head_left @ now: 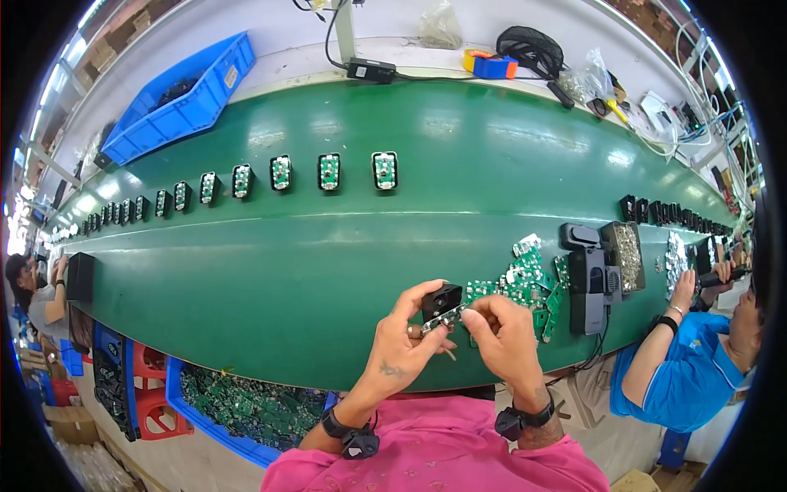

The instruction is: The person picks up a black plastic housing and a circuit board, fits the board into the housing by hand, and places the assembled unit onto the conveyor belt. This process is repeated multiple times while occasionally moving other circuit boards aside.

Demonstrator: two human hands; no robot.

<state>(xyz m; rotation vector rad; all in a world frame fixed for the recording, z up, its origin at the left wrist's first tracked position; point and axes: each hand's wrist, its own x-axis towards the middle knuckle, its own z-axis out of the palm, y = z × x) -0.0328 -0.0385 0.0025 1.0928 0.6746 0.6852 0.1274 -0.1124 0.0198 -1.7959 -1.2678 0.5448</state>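
Observation:
Near the front edge of the bench, my left hand (395,346) is closed around a small black plastic housing (441,298), fingers behind it and thumb in front. A small circuit board (444,320) lies tilted against the near side of the housing. The fingertips of my right hand (505,334) pinch the board's right end. Whether the board is seated in the housing cannot be made out. Just beyond my right hand spreads a loose pile of green circuit boards (526,277).
A row of black housings with boards (329,172) runs along the green bench (246,303). At right stand a dark grey device (587,283) and a box of small metal parts (628,256). A blue bin (184,107) sits back left; co-workers are at both sides.

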